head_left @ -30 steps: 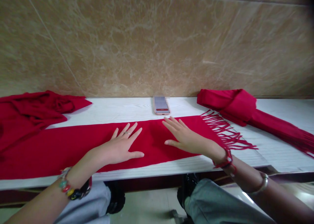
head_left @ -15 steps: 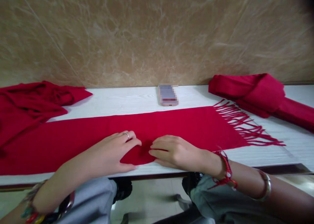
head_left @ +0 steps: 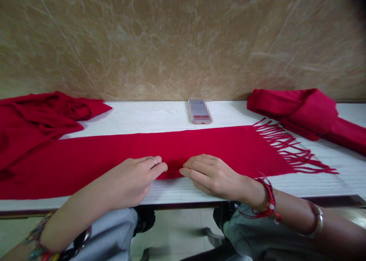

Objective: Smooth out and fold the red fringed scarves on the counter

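Observation:
A red scarf (head_left: 223,146) with a fringe (head_left: 288,148) at its right end lies lengthwise across the white table. My left hand (head_left: 140,179), with a ring on one finger, is closed on the scarf's near edge, just left of the middle. A short gap away, my right hand (head_left: 210,175) is pinched on the same edge. Between the two hands the edge is drawn up a little from the table's front. The thumbs are mostly hidden under the fingers. Toward the left, the scarf runs into a loose heap of red cloth (head_left: 57,114).
Another red bundle, folded cloth (head_left: 303,108), lies at the back right beside the fringe. A phone (head_left: 200,111) rests on the white table (head_left: 137,118) behind the scarf. A brown marble-patterned wall (head_left: 183,44) rises along the table's far edge. My knees are below the front edge.
My fingers have closed from a looser, spread pose onto the scarf's near edge. That edge has shifted away from the table's front between my hands. The view has moved slightly left.

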`<state>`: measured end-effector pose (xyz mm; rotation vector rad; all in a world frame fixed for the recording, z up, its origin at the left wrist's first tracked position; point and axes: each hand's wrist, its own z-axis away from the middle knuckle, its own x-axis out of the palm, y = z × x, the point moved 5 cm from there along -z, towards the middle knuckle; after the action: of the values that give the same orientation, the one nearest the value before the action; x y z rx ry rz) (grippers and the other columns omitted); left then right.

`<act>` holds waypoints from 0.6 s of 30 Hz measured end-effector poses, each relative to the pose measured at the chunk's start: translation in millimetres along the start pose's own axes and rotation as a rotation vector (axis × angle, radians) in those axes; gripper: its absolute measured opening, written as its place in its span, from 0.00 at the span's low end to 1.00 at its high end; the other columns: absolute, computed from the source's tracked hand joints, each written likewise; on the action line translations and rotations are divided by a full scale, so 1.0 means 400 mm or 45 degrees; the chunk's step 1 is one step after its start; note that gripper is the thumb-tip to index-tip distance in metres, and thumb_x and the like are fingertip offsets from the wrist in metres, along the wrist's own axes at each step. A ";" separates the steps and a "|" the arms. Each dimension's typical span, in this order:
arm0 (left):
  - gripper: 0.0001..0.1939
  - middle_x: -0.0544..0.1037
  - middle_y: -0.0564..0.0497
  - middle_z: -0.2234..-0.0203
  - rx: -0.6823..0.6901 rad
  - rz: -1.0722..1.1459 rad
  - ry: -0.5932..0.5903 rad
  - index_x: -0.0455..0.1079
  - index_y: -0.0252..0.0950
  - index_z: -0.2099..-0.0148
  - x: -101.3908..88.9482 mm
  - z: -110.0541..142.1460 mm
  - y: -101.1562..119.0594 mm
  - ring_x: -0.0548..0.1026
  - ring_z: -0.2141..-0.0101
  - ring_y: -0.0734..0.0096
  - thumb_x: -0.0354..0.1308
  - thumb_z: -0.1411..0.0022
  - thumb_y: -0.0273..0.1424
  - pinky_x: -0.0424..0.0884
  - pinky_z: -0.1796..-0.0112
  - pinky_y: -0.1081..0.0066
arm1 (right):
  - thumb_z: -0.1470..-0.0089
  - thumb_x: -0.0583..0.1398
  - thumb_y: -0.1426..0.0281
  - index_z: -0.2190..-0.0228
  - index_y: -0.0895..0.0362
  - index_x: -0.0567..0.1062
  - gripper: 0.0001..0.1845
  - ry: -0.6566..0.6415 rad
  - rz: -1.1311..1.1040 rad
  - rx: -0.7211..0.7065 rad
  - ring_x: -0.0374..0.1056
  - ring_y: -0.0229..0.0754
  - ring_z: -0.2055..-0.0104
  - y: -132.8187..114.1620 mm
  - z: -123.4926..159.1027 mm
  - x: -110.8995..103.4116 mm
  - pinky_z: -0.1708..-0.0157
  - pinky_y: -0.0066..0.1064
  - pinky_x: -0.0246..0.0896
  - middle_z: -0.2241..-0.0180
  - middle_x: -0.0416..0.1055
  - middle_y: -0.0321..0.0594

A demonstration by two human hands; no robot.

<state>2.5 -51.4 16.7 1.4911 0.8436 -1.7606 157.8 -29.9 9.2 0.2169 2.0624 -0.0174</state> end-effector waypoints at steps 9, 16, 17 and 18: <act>0.11 0.74 0.48 0.66 0.009 -0.059 0.115 0.66 0.37 0.60 0.003 0.006 0.011 0.73 0.66 0.67 0.46 0.44 0.24 0.67 0.67 0.71 | 0.43 0.50 0.73 0.60 0.64 0.69 0.12 0.021 0.137 -0.007 0.67 0.40 0.65 -0.007 0.005 0.000 0.66 0.32 0.64 0.69 0.72 0.45; 0.09 0.74 0.50 0.70 0.123 -0.166 0.261 0.67 0.37 0.63 -0.004 0.015 0.023 0.73 0.70 0.69 0.46 0.42 0.24 0.66 0.73 0.74 | 0.43 0.50 0.75 0.60 0.63 0.69 0.11 0.077 0.168 -0.021 0.67 0.39 0.66 -0.012 0.008 -0.001 0.66 0.31 0.63 0.69 0.72 0.45; 0.09 0.74 0.51 0.70 0.135 -0.174 0.262 0.67 0.37 0.63 -0.004 0.016 0.024 0.73 0.70 0.70 0.47 0.43 0.24 0.66 0.73 0.74 | 0.44 0.51 0.76 0.61 0.63 0.70 0.11 0.091 0.173 -0.019 0.67 0.39 0.66 -0.013 0.007 -0.002 0.67 0.31 0.62 0.69 0.72 0.44; 0.09 0.74 0.51 0.71 0.141 -0.182 0.262 0.67 0.37 0.63 -0.005 0.016 0.024 0.73 0.70 0.70 0.47 0.43 0.23 0.66 0.73 0.74 | 0.44 0.51 0.76 0.62 0.64 0.70 0.10 0.107 0.175 -0.019 0.67 0.39 0.67 -0.014 0.006 -0.003 0.67 0.31 0.62 0.70 0.72 0.44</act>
<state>7.0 -62.0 18.9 1.7452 0.9910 -1.8032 159.4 -35.8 8.8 0.3550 2.1257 0.0927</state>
